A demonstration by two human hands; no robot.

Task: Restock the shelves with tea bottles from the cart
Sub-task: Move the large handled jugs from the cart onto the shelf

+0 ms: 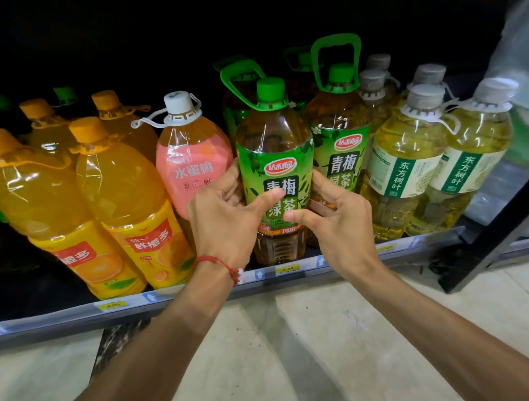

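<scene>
A large green-labelled tea bottle (274,155) with a green cap and handle stands upright at the front edge of the low shelf (201,294). My left hand (227,221) grips its left side, thumb across the label. My right hand (336,220) holds its right side, thumb on the label's lower part. A second green tea bottle (341,126) stands just behind and to the right, with more green-capped ones further back in the dark. The cart is out of sight.
Orange juice bottles (121,191) fill the shelf's left part, and a pink peach drink (191,161) touches the held bottle's left. Pale yellow tea bottles (410,158) stand to the right. A black frame post (494,231) slants at right. Light tiled floor lies below.
</scene>
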